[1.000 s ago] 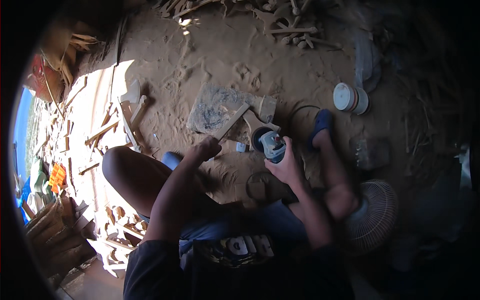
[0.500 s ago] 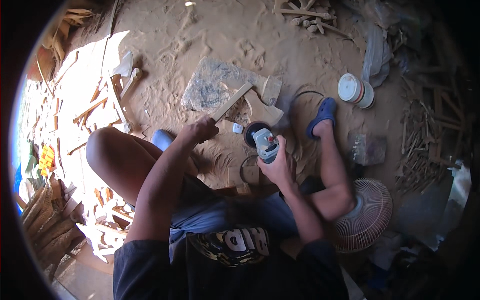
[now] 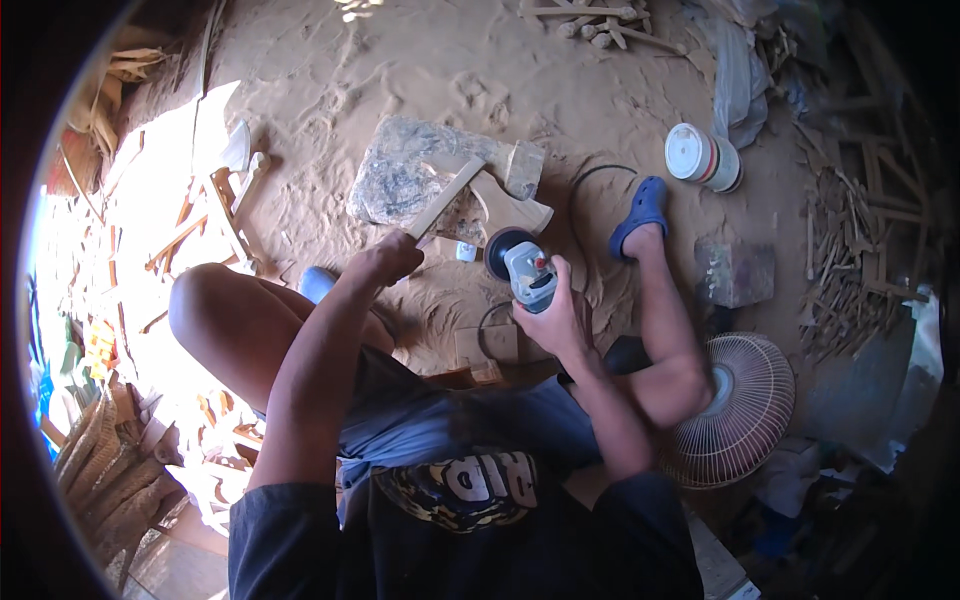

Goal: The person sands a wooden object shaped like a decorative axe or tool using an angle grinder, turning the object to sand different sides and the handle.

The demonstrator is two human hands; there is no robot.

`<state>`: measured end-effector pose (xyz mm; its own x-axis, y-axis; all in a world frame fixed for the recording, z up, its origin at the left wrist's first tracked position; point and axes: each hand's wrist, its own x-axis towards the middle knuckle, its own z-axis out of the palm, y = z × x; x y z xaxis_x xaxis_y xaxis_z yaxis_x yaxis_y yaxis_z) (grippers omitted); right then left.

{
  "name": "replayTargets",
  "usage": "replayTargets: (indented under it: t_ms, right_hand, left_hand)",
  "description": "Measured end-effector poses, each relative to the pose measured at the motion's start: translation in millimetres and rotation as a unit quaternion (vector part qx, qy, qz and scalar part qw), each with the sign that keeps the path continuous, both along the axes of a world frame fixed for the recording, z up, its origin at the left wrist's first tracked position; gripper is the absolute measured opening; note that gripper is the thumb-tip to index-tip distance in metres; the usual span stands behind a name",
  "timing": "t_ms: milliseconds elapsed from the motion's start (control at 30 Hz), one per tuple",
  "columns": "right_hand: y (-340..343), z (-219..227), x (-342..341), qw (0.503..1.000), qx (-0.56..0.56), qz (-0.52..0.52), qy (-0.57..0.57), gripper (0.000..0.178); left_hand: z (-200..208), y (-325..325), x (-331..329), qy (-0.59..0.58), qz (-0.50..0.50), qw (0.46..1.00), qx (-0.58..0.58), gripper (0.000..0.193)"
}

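My left hand [image 3: 388,260] is closed round the lower end of a pale wooden axe's handle [image 3: 447,200]. The axe's wooden head [image 3: 508,212] flares to the right, in front of a worn, stained block [image 3: 400,170]. In my right hand [image 3: 560,318] is a grey-green angle grinder [image 3: 533,277] with a red button. Its dark round disc [image 3: 507,254] is just below the lower edge of the axe head; whether they touch, I cannot tell. A small white and blue object [image 3: 466,252] lies between my left hand and the disc.
A black cable [image 3: 572,215] curves over the sandy ground right of the axe. Farther right are a white-lidded bucket [image 3: 688,155], a box [image 3: 735,273] and a caged fan [image 3: 735,410]. Wooden pieces [image 3: 225,200] lie at left, thin sticks [image 3: 850,270] at right.
The view has shifted slightly. The grinder's disc has tilted and now looks rounder. The dusty haze right of the axe head has thinned. Both hands keep their holds.
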<state>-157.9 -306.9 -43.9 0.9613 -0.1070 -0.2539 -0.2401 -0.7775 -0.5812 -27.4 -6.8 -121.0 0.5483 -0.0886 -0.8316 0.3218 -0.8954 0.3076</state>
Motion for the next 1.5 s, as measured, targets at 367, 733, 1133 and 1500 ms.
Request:
replayTargets:
  t_ms: [367, 733, 1133, 1500]
  right_hand:
    - [-29, -13, 20, 0.996, -0.003, -0.084, -0.014, 0.090]
    - [-15, 0, 11, 0.999, 0.025, 0.030, 0.037, 0.089]
    - [-55, -19, 48, 0.994, 0.016, -0.106, 0.009, 0.092]
    - [-90, -25, 106, 0.991, 0.031, -0.126, -0.016, 0.089]
  left_hand:
    - [0, 5, 6, 0.050, 0.014, 0.999, 0.000, 0.024]
    - [2, 2, 4, 0.007, 0.051, 0.999, -0.015, 0.025]
    - [-6, 6, 9, 0.053, 0.015, 0.999, 0.000, 0.026]
    - [0, 6, 5, 0.008, 0.043, 0.999, -0.006, 0.027]
